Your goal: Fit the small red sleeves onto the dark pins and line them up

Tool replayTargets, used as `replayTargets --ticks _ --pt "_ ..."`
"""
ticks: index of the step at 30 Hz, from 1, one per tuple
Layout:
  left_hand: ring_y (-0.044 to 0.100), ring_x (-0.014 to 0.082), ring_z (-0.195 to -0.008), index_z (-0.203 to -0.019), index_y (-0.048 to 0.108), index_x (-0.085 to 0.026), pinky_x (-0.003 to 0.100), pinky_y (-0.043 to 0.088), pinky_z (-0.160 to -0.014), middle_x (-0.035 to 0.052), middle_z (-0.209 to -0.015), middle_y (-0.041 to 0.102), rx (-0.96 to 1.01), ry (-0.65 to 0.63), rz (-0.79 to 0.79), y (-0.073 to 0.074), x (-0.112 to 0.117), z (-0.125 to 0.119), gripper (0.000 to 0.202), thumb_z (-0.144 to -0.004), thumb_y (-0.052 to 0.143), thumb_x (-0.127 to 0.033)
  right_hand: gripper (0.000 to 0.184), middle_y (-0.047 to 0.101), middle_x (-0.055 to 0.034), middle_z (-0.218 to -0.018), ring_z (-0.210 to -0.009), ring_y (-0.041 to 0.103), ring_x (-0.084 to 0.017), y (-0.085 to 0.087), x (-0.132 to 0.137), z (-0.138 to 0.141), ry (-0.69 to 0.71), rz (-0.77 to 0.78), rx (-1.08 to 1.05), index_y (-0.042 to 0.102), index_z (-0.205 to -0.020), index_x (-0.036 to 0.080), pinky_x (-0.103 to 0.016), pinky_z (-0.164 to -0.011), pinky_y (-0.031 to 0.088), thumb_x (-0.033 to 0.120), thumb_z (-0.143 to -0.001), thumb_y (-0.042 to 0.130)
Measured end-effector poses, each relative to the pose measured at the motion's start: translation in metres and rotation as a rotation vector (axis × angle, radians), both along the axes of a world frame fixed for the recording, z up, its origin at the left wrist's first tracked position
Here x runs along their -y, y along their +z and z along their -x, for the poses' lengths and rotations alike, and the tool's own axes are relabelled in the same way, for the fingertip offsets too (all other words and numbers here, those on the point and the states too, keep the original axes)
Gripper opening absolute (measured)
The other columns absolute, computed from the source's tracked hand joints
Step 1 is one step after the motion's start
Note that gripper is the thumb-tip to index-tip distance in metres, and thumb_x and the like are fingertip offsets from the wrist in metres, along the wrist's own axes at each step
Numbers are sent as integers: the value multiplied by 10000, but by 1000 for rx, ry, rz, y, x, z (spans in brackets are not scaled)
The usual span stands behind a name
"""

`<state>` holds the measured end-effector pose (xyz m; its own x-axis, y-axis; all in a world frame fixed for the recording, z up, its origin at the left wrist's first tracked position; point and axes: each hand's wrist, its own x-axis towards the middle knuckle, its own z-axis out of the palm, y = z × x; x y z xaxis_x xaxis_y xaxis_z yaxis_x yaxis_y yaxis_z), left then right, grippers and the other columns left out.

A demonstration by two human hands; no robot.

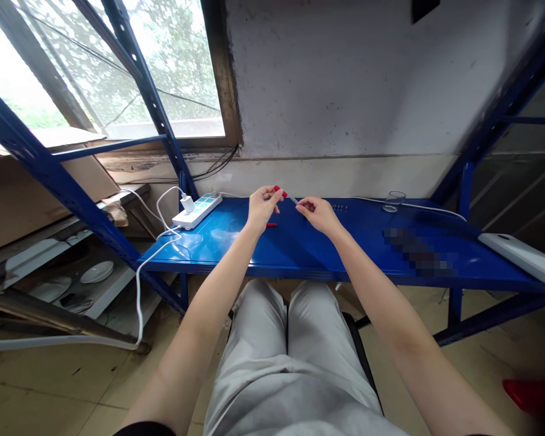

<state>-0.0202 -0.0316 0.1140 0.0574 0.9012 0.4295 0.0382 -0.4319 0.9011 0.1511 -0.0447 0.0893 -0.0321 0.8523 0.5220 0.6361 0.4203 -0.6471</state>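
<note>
Both my hands are raised just above a blue metal shelf (300,248). My left hand (262,206) is closed in a pinch on the red end of a thin pen (285,194). My right hand (317,213) is closed too, its fingertips pinching the pen's pale other end. The pen spans the small gap between the two hands. A small red piece (271,224), perhaps a cap, lies on the shelf under my left hand.
A white power strip (197,209) with a plugged charger and cable lies at the shelf's left end. A small glass (393,201) stands at the back right, a white flat device (522,257) at the far right. Blue rack posts rise on both sides.
</note>
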Motion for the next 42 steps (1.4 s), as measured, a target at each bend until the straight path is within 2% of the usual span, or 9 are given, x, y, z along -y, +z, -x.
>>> replayTargets --ticks 3,6,8,11,16,23,26,32,42 --pt "489 37 -466 -898 597 -110 169 395 -452 54 -784 658 -9 51 -9 -9 -9 -2 282 -748 621 -346 259 612 -49 -734 -658 539 -136 -4 -8 -16 -39 56 -119 627 -837 157 -270 -645 438 396 -766 559" --pt "546 76 -565 -858 638 -111 192 443 -539 57 -757 659 -104 34 -6 -30 -25 -11 266 -717 644 -336 260 644 -74 -771 -624 556 -125 -7 -13 -35 -99 116 -214 625 -857 142 -261 -609 450 376 -756 575" --pt "573 105 -636 -821 660 -111 215 460 -604 62 -749 662 -191 68 5 -45 -36 -21 250 -690 667 -324 231 659 -78 -759 -552 544 -106 -8 -14 -46 -132 203 -215 626 -855 134 -249 -569 449 338 -755 584" --pt "601 143 -726 -816 682 -119 248 466 -686 76 -785 676 -312 92 42 -62 -48 -39 243 -663 694 -308 165 676 -76 -749 -493 531 -84 -13 -14 -58 -182 305 -144 631 -813 126 -225 -530 439 274 -749 596" --pt "614 176 -741 -808 701 -143 271 463 -699 81 -789 684 -542 138 136 -78 -57 -65 194 -676 687 -284 117 687 -65 -734 -492 558 -87 -35 -25 -65 -247 437 19 648 -740 125 -211 -538 436 234 -735 605" --pt "621 197 -834 -810 691 -197 279 447 -732 64 -855 690 -689 221 181 -98 -73 -86 161 -705 659 -314 160 692 -60 -761 -739 636 -168 -68 -54 -56 -360 412 188 680 -764 175 -217 -595 423 321 -729 626" --pt "615 199 -873 -823 683 -209 295 433 -778 56 -876 690 -728 235 173 -103 -77 -91 170 -726 636 -340 174 692 -70 -824 -792 635 -191 -76 -59 -51 -394 419 235 684 -781 188 -228 -601 420 343 -732 620" --pt "598 229 -932 -804 675 -202 344 397 -837 78 -887 685 -876 251 178 -105 -74 -97 152 -729 624 -324 204 688 -73 -816 -788 632 -200 -86 -62 -50 -427 404 257 685 -795 194 -242 -603 416 366 -771 577" --pt "585 220 -952 -819 674 -200 365 358 -880 67 -917 684 -914 279 166 -107 -72 -101 182 -755 605 -356 238 688 -69 -799 -768 626 -202 -85 -60 -48 -421 401 310 702 -804 203 -247 -586 413 389 -791 553"
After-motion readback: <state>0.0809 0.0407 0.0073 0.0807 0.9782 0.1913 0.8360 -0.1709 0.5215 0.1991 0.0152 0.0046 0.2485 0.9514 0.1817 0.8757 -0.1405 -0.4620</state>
